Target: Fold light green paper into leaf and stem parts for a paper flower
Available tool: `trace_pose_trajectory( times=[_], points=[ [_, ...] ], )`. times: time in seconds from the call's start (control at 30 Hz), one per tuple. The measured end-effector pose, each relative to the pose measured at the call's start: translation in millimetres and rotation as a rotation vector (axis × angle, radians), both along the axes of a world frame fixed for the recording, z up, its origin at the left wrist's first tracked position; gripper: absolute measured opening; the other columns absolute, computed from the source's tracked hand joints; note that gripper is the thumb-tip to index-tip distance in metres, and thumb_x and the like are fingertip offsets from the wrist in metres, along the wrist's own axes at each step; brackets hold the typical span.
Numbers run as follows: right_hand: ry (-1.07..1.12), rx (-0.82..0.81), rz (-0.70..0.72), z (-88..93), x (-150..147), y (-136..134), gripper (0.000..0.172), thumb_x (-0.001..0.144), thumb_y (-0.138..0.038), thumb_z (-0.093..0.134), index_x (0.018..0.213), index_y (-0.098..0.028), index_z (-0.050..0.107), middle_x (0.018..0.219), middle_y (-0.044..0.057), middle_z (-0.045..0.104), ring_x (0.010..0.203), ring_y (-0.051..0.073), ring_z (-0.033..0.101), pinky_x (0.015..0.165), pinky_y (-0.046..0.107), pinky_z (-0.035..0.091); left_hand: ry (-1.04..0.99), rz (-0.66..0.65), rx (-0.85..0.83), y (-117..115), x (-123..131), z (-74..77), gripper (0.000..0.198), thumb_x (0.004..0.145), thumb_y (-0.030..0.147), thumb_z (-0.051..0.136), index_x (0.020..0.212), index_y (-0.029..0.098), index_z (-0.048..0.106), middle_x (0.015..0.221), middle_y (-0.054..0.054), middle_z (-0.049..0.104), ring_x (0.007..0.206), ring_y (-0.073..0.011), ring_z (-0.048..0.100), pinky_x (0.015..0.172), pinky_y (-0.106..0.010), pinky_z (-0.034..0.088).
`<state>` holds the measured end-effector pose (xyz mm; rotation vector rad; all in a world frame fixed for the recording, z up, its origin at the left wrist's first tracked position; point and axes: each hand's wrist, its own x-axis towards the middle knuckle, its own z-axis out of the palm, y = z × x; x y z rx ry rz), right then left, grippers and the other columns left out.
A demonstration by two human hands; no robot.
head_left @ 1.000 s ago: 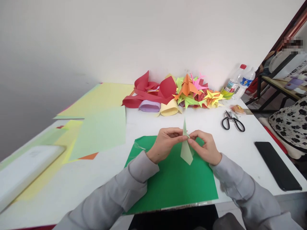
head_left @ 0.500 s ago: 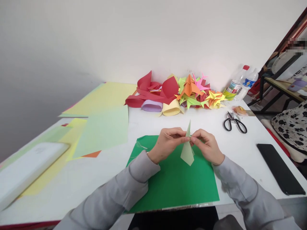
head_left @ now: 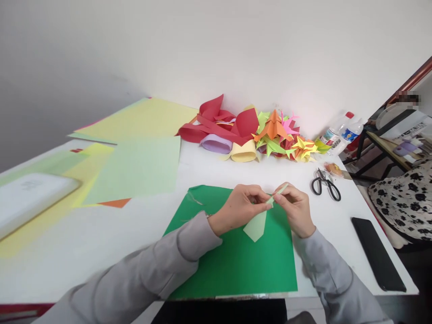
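At our far left we have a white slab-like object (head_left: 33, 202) lying over pale green and yellow paper. Just beyond it we see small red scraps (head_left: 76, 150), then an orange corner (head_left: 114, 203) showing from under a pale green sheet (head_left: 140, 168). Behind that, toward the wall, we have a large yellow sheet (head_left: 145, 122)

In front of us a green sheet (head_left: 232, 272) lies on the white table (head_left: 199, 173), reaching its near edge. Beyond it we see a lilac paper loop (head_left: 218, 145), red curled paper (head_left: 216, 123) and a cream loop (head_left: 244, 153), all bunched together

Our left hand (head_left: 241, 208) is over the green sheet, thumb and fingers pinching a folded pale green paper (head_left: 255, 227). We have this paper between our two hands, above the green sheet, with its broad end hanging down and a narrow strip slanting up to the right. Our right hand (head_left: 294, 209) has thumb and forefinger closed on that narrow strip

Beyond our hands sit an orange folded shape (head_left: 274, 127) and yellow folded stars (head_left: 303, 148). Farther right we have black-handled scissors (head_left: 326, 185), two plastic bottles (head_left: 347, 136), a black phone (head_left: 378, 254) and, past the table, a flower-patterned cloth (head_left: 401, 198)
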<state>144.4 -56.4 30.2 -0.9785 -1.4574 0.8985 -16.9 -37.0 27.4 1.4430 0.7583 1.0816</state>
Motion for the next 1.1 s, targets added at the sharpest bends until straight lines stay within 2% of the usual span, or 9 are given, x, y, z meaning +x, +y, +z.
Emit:
trace_pose_trajectory(
  times=[0.3,0.53,0.63,0.83,1.1],
  points=[
    [0.043,-0.091,0.059,0.0,0.3,2.1,0.02,0.067,-0.04,0.077,0.071,-0.022,0.068,0.075,0.002,0.062,0.07,0.016,0.056,0.064,0.03,0.047,0.05,0.103,0.13,-2.7,0.8,2.0,0.007,0.065,0.019,0.066,0.059,0.014,0.066,0.056,0.0,0.055,0.054,-0.0103,0.048,0.053,-0.024,0.04],
    [0.085,-0.079,0.059,-8.6,4.6,5.4,0.01,0.069,-0.029,0.078,0.068,-0.022,0.07,0.072,0.001,0.062,0.066,0.014,0.054,0.061,0.028,0.044,0.079,0.061,0.178,-4.4,0.8,2.2,0.005,0.067,0.018,0.066,0.065,0.014,0.065,0.059,0.001,0.052,0.057,-0.011,0.048,0.056,-0.025,0.041],
    [0.115,-0.079,0.072,-11.1,6.4,6.4,0.008,0.069,-0.026,0.078,0.068,-0.023,0.071,0.071,0.0,0.062,0.065,0.013,0.053,0.06,0.027,0.042,0.075,0.036,0.177,-4.3,0.5,2.1,0.01,0.07,0.022,0.066,0.066,0.014,0.066,0.061,0.0,0.053,0.059,-0.0112,0.049,0.056,-0.025,0.041],
    [0.179,-0.093,0.156,-9.9,5.7,6.7,0.008,0.072,-0.029,0.076,0.074,-0.022,0.073,0.074,0.002,0.063,0.069,0.015,0.056,0.063,0.028,0.044,0.091,0.073,0.237,-5.8,0.0,1.7,0.015,0.074,0.022,0.065,0.062,0.014,0.063,0.059,0.0,0.053,0.057,-0.011,0.05,0.055,-0.024,0.041],
    [0.225,-0.09,0.069,-13.9,4.0,7.8,0.01,0.07,-0.027,0.077,0.063,-0.022,0.072,0.068,0.001,0.063,0.066,0.014,0.055,0.062,0.027,0.044,0.103,0.073,0.247,-6.5,0.3,-2.1,0.014,0.074,0.02,0.063,0.062,0.014,0.061,0.058,0.0,0.054,0.056,-0.0101,0.05,0.054,-0.023,0.042]
  ],
)
